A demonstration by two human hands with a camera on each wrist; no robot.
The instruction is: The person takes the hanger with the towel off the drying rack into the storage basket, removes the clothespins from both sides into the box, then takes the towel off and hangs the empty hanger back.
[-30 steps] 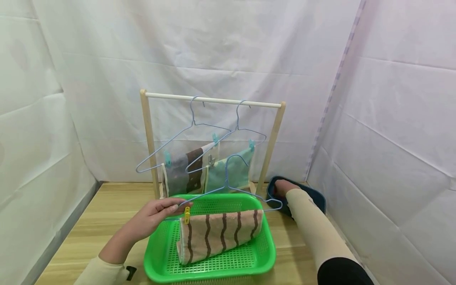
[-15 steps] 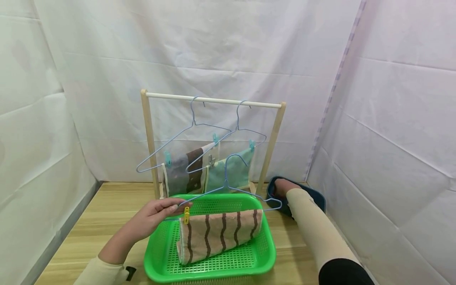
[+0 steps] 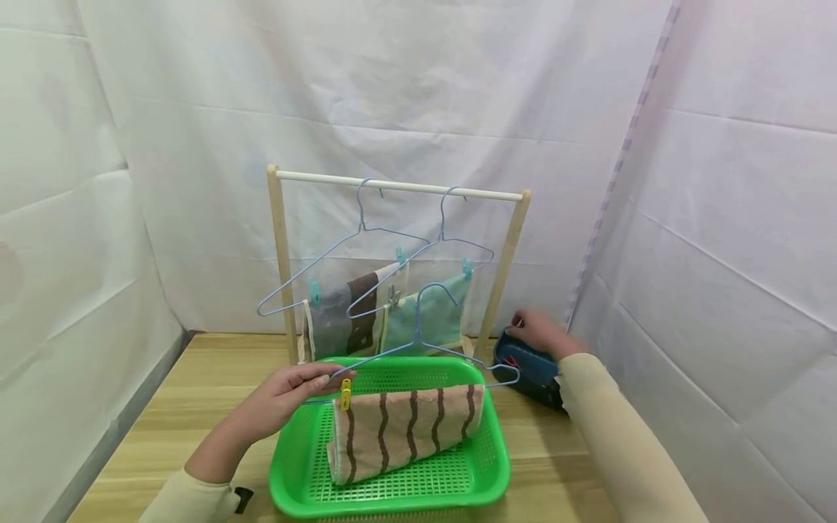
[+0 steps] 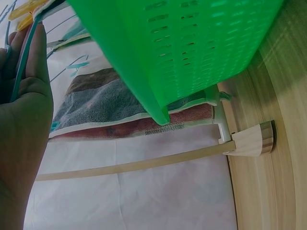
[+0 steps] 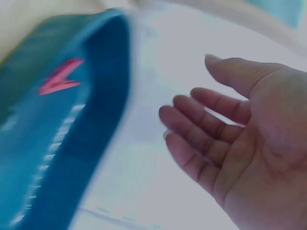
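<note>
left hand (image 3: 290, 392) pinches the blue wire hanger (image 3: 418, 336) near its left corner, thumb on top, wire running between thumb and fingers. the striped tan towel (image 3: 408, 432) is folded over the hanger's bottom bar, at about 4 o'clock from that grip, over the green basket (image 3: 392, 507). yellow clothespin (image 3: 346, 396) clamps the towel's left edge — just beside the fingertips at 3 o'clock. hanger hook points up at roughly 1 to 2 o'clock from the hand.

right hand (image 3: 539, 333) is over the far end of the blue bin (image 3: 532, 387), at 2 o'clock from the basket. right wrist view: thumb and fingers spread, slightly bent, palm bare. pink clothespin (image 5: 50, 87) lies in the bin, at 7 to 8 o'clock from the right hand in the head view.

rack (image 3: 405, 187) stands at 12 o'clock behind the basket, carrying a grey-brown towel (image 3: 333, 312) and a teal towel (image 3: 425, 316).

vs half a second ago: right hand was down inside the bin — now raised out and blurred, with the pink clothespin uncovered. left pinch and towel unchanged.
</note>
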